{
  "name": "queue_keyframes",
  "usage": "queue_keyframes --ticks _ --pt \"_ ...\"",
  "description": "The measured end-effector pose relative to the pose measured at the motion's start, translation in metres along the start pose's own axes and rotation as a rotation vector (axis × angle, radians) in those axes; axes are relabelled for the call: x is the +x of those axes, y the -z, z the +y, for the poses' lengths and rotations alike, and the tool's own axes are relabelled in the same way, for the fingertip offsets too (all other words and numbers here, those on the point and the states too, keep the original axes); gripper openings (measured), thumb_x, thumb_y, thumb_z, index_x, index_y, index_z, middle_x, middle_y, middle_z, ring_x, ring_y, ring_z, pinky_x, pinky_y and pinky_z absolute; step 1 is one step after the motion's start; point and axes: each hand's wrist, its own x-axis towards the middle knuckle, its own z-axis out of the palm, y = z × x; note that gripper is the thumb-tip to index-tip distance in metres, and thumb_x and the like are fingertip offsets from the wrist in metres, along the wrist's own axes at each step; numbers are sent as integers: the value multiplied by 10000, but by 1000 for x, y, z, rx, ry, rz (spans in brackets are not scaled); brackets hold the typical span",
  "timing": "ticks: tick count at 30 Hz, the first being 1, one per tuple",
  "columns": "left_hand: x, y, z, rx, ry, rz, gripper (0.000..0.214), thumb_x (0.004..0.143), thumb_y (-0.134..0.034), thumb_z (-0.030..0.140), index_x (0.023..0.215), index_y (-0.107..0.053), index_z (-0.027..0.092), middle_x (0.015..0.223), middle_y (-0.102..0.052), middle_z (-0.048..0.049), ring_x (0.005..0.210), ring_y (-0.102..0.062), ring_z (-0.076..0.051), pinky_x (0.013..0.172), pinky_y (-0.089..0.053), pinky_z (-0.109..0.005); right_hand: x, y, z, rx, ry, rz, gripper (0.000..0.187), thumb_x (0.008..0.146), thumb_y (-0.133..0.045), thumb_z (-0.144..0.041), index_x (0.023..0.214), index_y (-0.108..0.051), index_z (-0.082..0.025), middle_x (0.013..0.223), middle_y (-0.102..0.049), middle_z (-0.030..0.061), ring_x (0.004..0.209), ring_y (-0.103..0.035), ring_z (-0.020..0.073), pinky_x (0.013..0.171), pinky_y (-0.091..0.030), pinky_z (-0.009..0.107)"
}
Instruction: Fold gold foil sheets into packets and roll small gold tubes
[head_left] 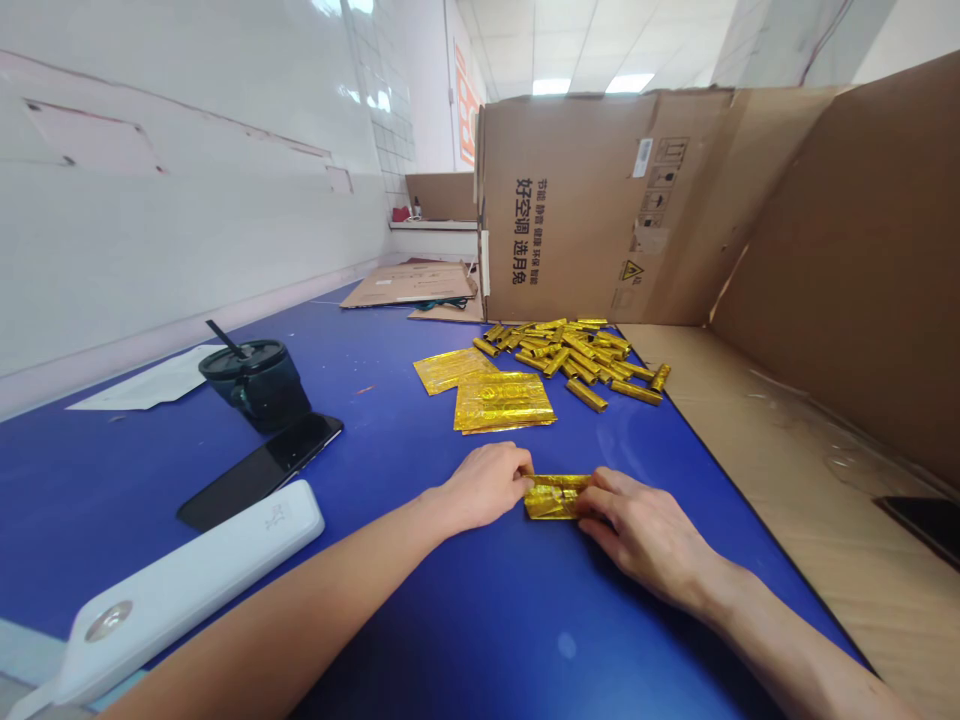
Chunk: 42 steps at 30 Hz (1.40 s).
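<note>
A shiny gold foil sheet [553, 498], partly rolled at its far edge, lies on the blue table [480, 620] in front of me. My left hand [491, 483] has its fingers curled closed on the sheet's left end. At the right end, my right hand [637, 520] grips it between bent fingers and thumb. Just beyond are flat gold foil sheets [504, 402] in a stack, with more foil sheets [450, 368] partly beneath. Behind them to the right is a loose pile of rolled gold foil tubes [574, 355].
To the left are a dark cup with a straw [259, 385], a black phone [262, 470], a long white device [195, 590] and white paper [142, 380]. A big cardboard box [585, 200] walls the back and right. Flat cardboard [409, 283] lies at the far end.
</note>
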Motion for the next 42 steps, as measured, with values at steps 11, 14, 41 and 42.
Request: queue_keyframes --ticks 11,14,41,42 --pt "-11 17 24 15 -125 -148 245 615 -642 379 741 -545 192 726 -532 6 625 -502 -152 522 -337 -233 -1 -7 -1 46 1 19 184 800 -426 -166 822 -599 -223 799 -561 33 758 -531 156 667 -418 247" --pt "-14 14 26 88 -176 -208 160 634 -633 277 735 -553 182 722 -528 -10 636 -513 -166 542 -339 -244 -1 -9 0 84 -10 38 180 801 -426 -171 800 -600 -220 791 -566 30 752 -531 152 668 -414 245" --pt "-9 -4 13 144 24 -91 153 757 -384 139 826 -509 194 812 -601 -28 755 -564 -193 647 -396 -283 5 -16 6 262 -289 53 136 754 -394 -198 753 -527 -224 680 -600 -13 605 -537 141 555 -356 237" --pt "-9 -5 13 162 22 -88 151 757 -383 131 824 -502 193 820 -599 -30 767 -565 -198 658 -395 -290 5 -16 6 251 -283 53 141 756 -390 -192 758 -528 -223 694 -604 -11 613 -540 141 560 -357 237"
